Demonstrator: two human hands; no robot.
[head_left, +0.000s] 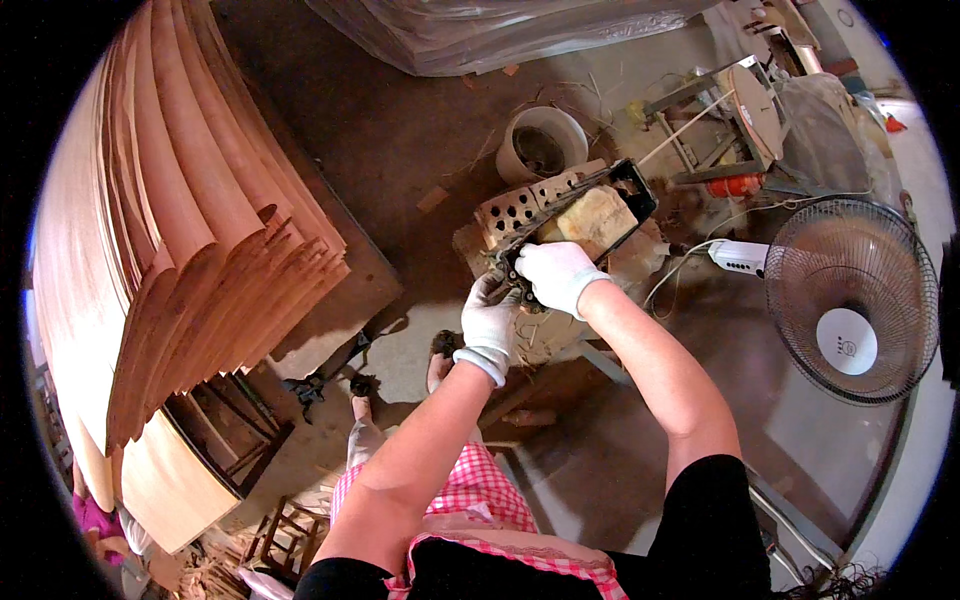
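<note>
Both my hands wear white gloves and meet at the near-left end of a long black trough-like box [643, 203]. My left hand [488, 322] is closed, fingers and thumb pinching at a dark, lumpy part [528, 297] on that end. Just right of it and slightly farther off, my right hand [558, 272] is closed over the same end, its fingertips curled inward and partly hidden. What exactly it grips does not show. A pale yellowish block [597, 220] lies inside the box. Bricks with holes [512, 213] sit along the box's far left side.
A tall stack of curling wood veneer sheets [190, 200] rises at the left. Beyond the bricks stands a whitish bucket [572, 135]. A fan [847, 300] with a trailing cable is at the right, a metal frame [690, 150] at the far right. Plastic-wrapped material [500, 45] lies at the back.
</note>
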